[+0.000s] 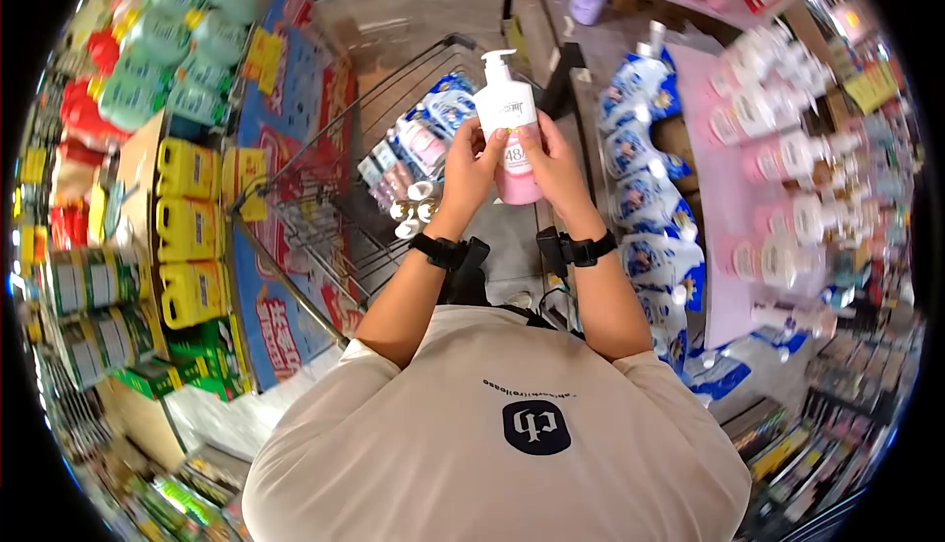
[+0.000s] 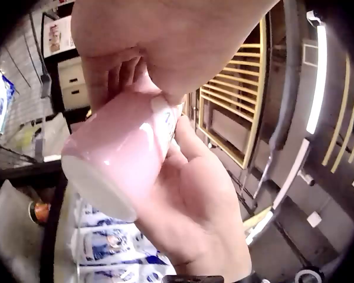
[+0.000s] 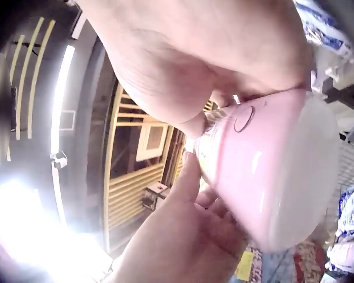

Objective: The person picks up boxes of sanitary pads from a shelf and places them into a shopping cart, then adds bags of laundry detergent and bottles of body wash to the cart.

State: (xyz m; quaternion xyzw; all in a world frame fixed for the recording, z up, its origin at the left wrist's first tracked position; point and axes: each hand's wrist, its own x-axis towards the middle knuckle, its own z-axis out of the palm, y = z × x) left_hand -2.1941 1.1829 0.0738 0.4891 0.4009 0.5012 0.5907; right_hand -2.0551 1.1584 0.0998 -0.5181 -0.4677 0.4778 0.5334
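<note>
A pink and white pump bottle [image 1: 507, 104] is held up over the near right side of a shopping cart, its white pump head pointing away from the body. My left hand [image 1: 469, 176] grips one side and my right hand [image 1: 557, 170] the other, thumbs on the label by the "48" print. Seen from the left wrist, the pink body [image 2: 115, 144] shows its pale base, with fingers wrapped behind it. The right wrist view has the same bottle [image 3: 253, 171] close up between both hands.
The wire cart [image 1: 305, 237] carries blue-white packs [image 1: 451, 104], a pink bottle [image 1: 421, 143] and several white-capped items [image 1: 413, 209]. Shelves flank it: yellow jugs [image 1: 190, 232] and green bottles [image 1: 157, 35] left, blue packs [image 1: 645, 188] and pink pump bottles [image 1: 778, 153] right.
</note>
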